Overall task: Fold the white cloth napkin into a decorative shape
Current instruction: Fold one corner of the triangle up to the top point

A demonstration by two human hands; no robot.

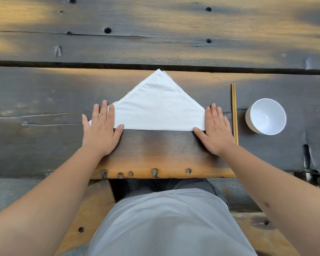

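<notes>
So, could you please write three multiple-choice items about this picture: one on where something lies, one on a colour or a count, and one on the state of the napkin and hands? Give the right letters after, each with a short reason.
1. Where are the chopsticks?
A. Between the right hand and the bowl
B. To the left of the left hand
C. On top of the napkin

2. What colour is the bowl?
A. Black
B. White
C. Red

3. In what state is the napkin?
A. Rolled into a tube
B. Spread as a full open square
C. Folded into a triangle, pressed flat by both hands

Answers:
1 A: the pair lies just beyond the right hand, and the bowl stands further right.
2 B: the bowl is white inside and out.
3 C: its point faces away from the person, the left hand rests on one lower corner and the right hand lies at the other.
</notes>
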